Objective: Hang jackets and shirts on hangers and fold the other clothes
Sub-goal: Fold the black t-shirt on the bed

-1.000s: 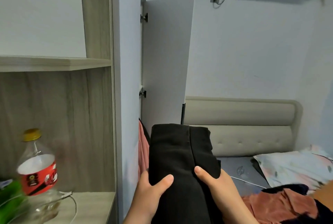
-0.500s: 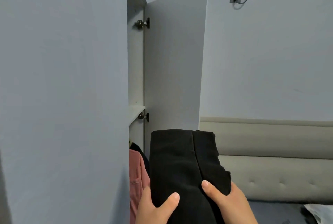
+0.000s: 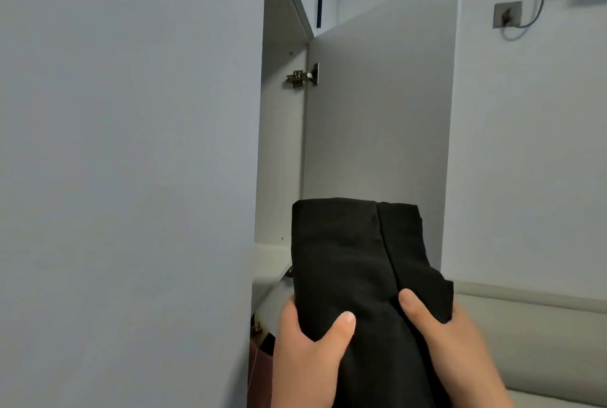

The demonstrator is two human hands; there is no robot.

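- Both hands grip a folded black garment [image 3: 358, 263]; left hand [image 3: 308, 348] and right hand [image 3: 460, 351] each clamp a thumb on top
- It's held up before the open wardrobe door [image 3: 377, 112]

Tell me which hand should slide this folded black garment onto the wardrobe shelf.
Probably the left hand: it grips the folded black garment on the side nearest the shelf; the right hand is by the open door.

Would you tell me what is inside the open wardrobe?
Inside the wardrobe a white shelf shows, with a reddish garment below. The folded black garment hides the rest.
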